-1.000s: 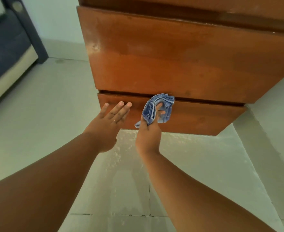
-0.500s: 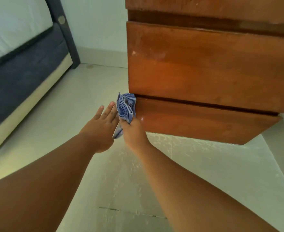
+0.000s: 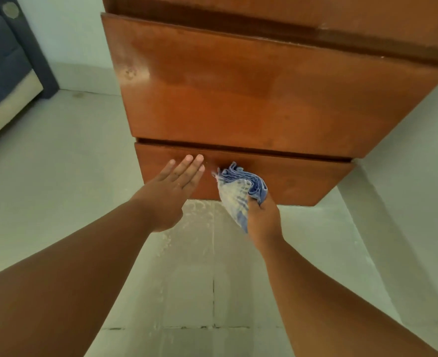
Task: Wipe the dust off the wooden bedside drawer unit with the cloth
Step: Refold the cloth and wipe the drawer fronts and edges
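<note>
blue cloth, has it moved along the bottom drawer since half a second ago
Yes. The bunched blue cloth in the right hand slid rightward from the bottom wooden drawer's left corner toward its middle.

head cam: sits on my head, wide-angle | faces forward and down along my forearms | close to the drawer unit (image 3: 251, 99) front, its top cropped | floor (image 3: 58, 189) fills the lower frame | only one view, nothing shared
</note>
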